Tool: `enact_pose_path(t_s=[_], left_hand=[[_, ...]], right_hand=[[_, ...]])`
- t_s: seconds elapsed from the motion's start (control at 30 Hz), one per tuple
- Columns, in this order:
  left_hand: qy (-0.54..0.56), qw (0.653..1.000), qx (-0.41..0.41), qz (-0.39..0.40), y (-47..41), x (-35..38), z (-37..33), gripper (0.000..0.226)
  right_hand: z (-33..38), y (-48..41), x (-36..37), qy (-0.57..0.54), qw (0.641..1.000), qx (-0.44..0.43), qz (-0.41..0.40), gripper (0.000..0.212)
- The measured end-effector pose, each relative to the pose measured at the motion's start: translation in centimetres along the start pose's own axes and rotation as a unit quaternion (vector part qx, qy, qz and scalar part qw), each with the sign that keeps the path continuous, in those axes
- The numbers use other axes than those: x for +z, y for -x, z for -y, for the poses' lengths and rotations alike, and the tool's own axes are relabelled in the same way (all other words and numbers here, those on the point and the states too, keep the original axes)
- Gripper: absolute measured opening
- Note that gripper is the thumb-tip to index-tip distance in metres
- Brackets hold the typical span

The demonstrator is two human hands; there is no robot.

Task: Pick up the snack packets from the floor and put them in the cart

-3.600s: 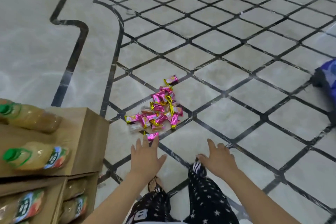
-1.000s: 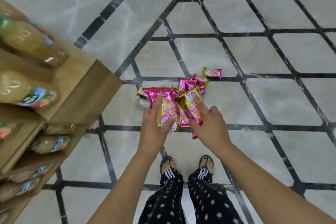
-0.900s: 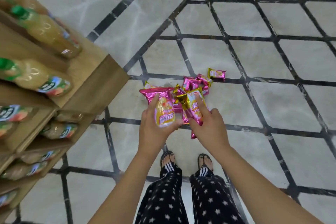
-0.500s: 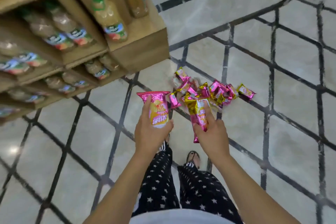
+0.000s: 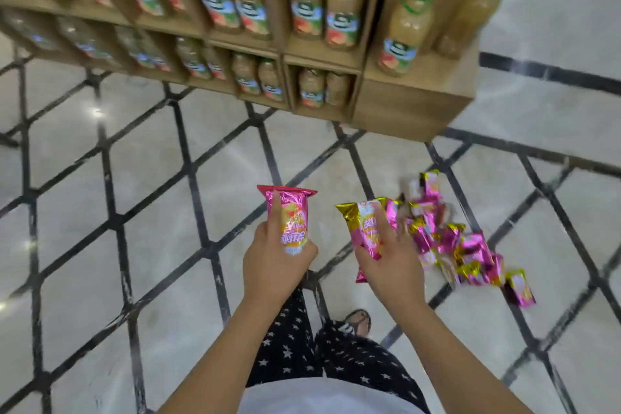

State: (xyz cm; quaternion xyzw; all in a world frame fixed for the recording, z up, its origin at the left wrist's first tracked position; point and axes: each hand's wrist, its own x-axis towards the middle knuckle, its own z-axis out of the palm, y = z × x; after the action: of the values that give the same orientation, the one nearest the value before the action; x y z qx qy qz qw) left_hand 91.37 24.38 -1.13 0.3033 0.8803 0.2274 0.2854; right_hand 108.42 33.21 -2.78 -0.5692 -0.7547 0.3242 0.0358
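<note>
My left hand (image 5: 274, 260) grips a pink snack packet (image 5: 291, 217) with a yellow picture, held upright above the floor. My right hand (image 5: 391, 260) grips a second pink packet with a gold end (image 5: 364, 222), tilted to the left. A pile of several small pink and gold snack packets (image 5: 460, 245) lies on the tiled floor, just right of my right hand. No cart is in view.
A wooden shelf unit (image 5: 410, 111) filled with juice bottles (image 5: 405, 27) stands across the top of the view, its corner close above the pile. The marble floor has black diamond lines (image 5: 198, 198). My legs and a sandalled foot (image 5: 358, 323) are below.
I have turned left with a packet in each hand: the shelf now fills the top of the view and the pile has shifted to my right.
</note>
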Motion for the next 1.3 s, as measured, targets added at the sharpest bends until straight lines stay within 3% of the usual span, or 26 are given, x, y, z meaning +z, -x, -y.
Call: enact_pose_path(t_s=[0.4, 0.63, 0.87, 1.3], left_hand=[[0.026, 0.991, -0.083, -0.105, -8.7, -14.4, 9.0, 0.092], [0.073, 0.967, -0.174, -0.172, -12.4, -20.3, 13.1, 0.091], [0.088, 0.946, -0.235, -0.205, -20.5, -26.1, 15.8, 0.092], [0.118, 0.873, -0.385, -0.274, -33.5, -38.0, 17.9, 0.082]], right_hand=[[21.1, -9.7, 7.1, 0.071, 0.981, -0.156, 0.087, 0.069], [30.2, -13.2, 10.5, 0.092, 0.960, -0.236, 0.118, 0.068], [40.4, -22.2, 14.1, 0.130, 0.941, -0.275, 0.145, 0.069], [62.9, -36.6, 20.7, 0.187, 0.842, -0.439, 0.252, 0.071]])
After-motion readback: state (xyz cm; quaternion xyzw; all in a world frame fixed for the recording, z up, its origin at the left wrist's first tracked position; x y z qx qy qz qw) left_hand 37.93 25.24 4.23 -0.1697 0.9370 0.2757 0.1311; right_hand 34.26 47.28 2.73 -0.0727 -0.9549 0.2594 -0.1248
